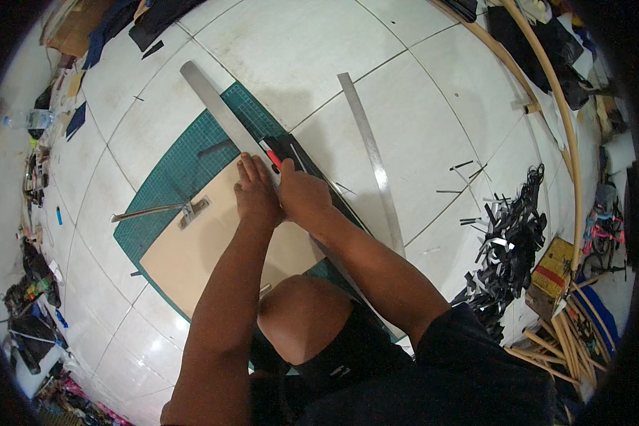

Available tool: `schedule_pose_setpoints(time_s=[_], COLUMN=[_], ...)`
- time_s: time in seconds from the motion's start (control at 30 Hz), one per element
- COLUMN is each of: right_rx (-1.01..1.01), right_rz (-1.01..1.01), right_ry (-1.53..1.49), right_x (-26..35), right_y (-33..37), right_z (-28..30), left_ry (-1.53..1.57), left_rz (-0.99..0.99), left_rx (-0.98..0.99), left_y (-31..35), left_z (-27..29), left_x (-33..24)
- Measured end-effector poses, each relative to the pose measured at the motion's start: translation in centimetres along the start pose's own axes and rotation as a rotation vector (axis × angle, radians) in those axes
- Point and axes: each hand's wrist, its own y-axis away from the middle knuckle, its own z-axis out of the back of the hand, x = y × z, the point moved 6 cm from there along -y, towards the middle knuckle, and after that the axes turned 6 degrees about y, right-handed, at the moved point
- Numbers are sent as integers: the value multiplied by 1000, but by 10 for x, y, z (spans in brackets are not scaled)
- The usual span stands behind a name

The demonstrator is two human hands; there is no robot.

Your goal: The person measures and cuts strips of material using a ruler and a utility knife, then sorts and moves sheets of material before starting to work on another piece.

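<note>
The right hand [303, 195] is gripping a red cutter [271, 155], which is protruding beyond the curled fingers; the left hand [258, 197], opened flat, is touching the steel ruler [216, 101].

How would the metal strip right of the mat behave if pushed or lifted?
The strip looks long and thin, so it may flex slightly when lifted. Smooth against glossy tiles, it would probably slide easily. Lying flat, it seems unlikely to roll.
</note>
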Motion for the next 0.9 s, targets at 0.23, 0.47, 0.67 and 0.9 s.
schedule_pose_setpoints(time_s=[0.23,0.47,0.67,0.9], right_rx=[108,354,471,294], right_rz=[-34,-151,-238,-258], right_ry=[-1,-59,-50,-137], right_x=[6,-62,-123,-88], right_y=[-22,101,261,191], right_z=[10,-22,-16,10], left_ry=[-36,7,72,94], left_rz=[-39,7,-29,-1], left_rx=[40,93,58,50], left_y=[-1,11,12,13], left_z=[0,20,20,19], left_x=[-3,-5,-7,-4])
